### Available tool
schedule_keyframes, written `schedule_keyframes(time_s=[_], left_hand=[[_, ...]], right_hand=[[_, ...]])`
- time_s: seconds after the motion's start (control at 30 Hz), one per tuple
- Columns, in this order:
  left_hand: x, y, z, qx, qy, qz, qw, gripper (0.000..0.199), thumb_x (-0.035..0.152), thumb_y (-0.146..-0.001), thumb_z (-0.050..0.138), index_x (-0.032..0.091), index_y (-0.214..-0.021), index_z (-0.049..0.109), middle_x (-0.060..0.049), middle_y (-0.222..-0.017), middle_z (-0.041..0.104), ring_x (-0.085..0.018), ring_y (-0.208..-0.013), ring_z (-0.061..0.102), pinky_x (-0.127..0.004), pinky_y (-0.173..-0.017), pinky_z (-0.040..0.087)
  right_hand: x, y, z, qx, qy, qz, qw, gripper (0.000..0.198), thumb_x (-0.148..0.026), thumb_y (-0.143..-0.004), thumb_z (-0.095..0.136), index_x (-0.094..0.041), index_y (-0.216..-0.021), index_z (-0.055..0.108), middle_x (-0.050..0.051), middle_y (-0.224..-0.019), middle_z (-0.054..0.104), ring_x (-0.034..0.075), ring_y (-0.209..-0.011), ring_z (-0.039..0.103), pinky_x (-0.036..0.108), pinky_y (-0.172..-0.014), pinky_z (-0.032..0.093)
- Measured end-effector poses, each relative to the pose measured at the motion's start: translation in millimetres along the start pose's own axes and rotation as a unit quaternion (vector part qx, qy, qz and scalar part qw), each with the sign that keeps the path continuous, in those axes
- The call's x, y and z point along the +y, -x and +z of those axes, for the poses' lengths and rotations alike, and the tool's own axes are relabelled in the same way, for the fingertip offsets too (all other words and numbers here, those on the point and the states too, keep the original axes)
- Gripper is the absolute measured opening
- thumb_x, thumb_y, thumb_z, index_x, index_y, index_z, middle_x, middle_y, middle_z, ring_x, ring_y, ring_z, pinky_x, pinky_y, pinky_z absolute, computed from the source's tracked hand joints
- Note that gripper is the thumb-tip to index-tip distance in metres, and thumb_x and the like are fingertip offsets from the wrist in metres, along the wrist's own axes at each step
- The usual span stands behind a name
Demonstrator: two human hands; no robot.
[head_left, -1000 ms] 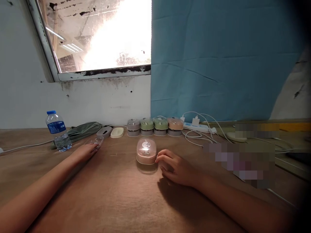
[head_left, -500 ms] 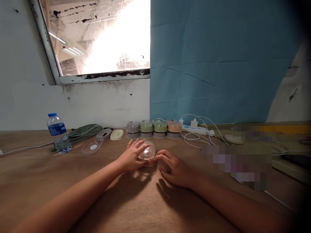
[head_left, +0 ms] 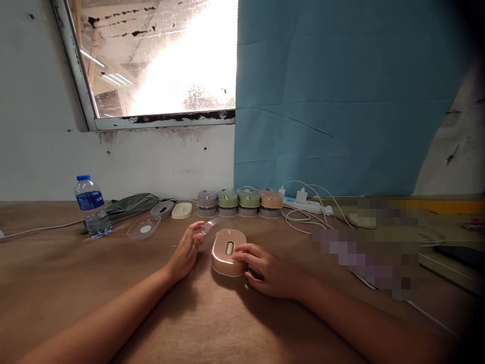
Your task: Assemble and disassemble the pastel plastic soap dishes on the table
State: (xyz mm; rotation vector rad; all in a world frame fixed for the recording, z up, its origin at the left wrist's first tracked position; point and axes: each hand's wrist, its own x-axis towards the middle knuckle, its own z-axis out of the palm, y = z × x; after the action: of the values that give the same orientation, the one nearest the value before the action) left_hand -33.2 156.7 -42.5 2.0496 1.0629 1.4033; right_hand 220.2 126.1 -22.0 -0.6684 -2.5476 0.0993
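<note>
A pink rounded box [head_left: 224,269] with a slot in its top sits on the table before me. My right hand [head_left: 271,270] grips its right side, with the fingertips on the top and the thumb low at the side. My left hand [head_left: 186,253] is to the left of the box, its fingers curled around a clear plastic lid [head_left: 209,228]. The lid is tilted and apart from the box, and part of it is blurred. Something pale shows inside the slot.
Behind stand several lidded boxes [head_left: 227,201] in a row. Farther left are another clear lid [head_left: 137,230], a cream tray [head_left: 182,211], a grey slotted cover [head_left: 162,209], a green pouch [head_left: 131,210] and a water bottle [head_left: 93,212]. A power strip [head_left: 308,204] with cables lies at right.
My left hand has lifted the clear lid off the pink box and moved left with it. The box is now closer to me, with my right hand on it.
</note>
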Motion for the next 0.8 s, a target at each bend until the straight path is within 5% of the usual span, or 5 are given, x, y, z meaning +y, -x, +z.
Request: schedule_keyframes(time_s=[0.17, 0.3, 0.43, 0.57, 0.8], left_hand=[[-30.6, -14.8, -15.8, 0.171, 0.011, -0.112, 0.979, 0.030, 0.028, -0.088, 0.034, 0.018, -0.115, 0.038, -0.013, -0.121, 0.039, -0.017, -0.087, 0.056, -0.032, -0.068, 0.052], [-37.5, -20.6, -21.1, 0.146, -0.002, -0.200, 0.969, 0.027, 0.026, -0.085, 0.038, 0.015, -0.107, 0.048, -0.013, -0.115, 0.041, -0.017, -0.082, 0.057, -0.034, -0.071, 0.052], [-26.9, -17.8, -25.3, 0.037, -0.132, -0.084, 0.987, 0.026, 0.030, -0.081, 0.045, 0.017, -0.097, 0.060, -0.009, -0.107, 0.047, -0.020, -0.097, 0.052, -0.035, -0.084, 0.046], [-17.5, -14.1, -25.9, -0.116, -0.258, -0.012, 0.959, 0.024, 0.033, -0.081, 0.047, 0.020, -0.088, 0.066, -0.006, -0.092, 0.059, -0.019, -0.082, 0.057, -0.031, -0.077, 0.046], [-11.3, -22.7, -47.7, -0.103, -0.312, 0.059, 0.943, 0.031, 0.032, -0.089, 0.035, 0.019, -0.087, 0.062, -0.006, -0.089, 0.059, -0.014, -0.072, 0.057, -0.023, -0.068, 0.043]], right_hand=[[0.0, -1.4, -1.4, -0.014, 0.001, -0.005, 1.000, 0.046, -0.007, -0.072, 0.049, -0.020, -0.116, 0.051, 0.009, -0.116, 0.053, 0.021, -0.110, 0.047, 0.036, -0.094, 0.041], [1.5, -1.0, -0.3, -0.010, 0.003, -0.005, 1.000, 0.044, -0.009, -0.072, 0.050, -0.020, -0.115, 0.051, 0.009, -0.115, 0.054, 0.021, -0.108, 0.048, 0.037, -0.093, 0.041], [0.4, -1.0, -1.1, -0.011, 0.003, -0.007, 1.000, 0.043, -0.009, -0.074, 0.049, -0.020, -0.115, 0.051, 0.010, -0.114, 0.054, 0.022, -0.108, 0.048, 0.038, -0.093, 0.042], [-0.2, -1.5, -1.9, -0.008, 0.006, -0.011, 1.000, 0.041, -0.011, -0.075, 0.049, -0.020, -0.115, 0.052, 0.010, -0.112, 0.055, 0.022, -0.107, 0.048, 0.038, -0.092, 0.043], [-0.4, -1.0, -1.7, -0.011, 0.001, -0.005, 1.000, 0.040, -0.010, -0.076, 0.048, -0.020, -0.115, 0.051, 0.009, -0.112, 0.055, 0.021, -0.106, 0.049, 0.035, -0.090, 0.044]])
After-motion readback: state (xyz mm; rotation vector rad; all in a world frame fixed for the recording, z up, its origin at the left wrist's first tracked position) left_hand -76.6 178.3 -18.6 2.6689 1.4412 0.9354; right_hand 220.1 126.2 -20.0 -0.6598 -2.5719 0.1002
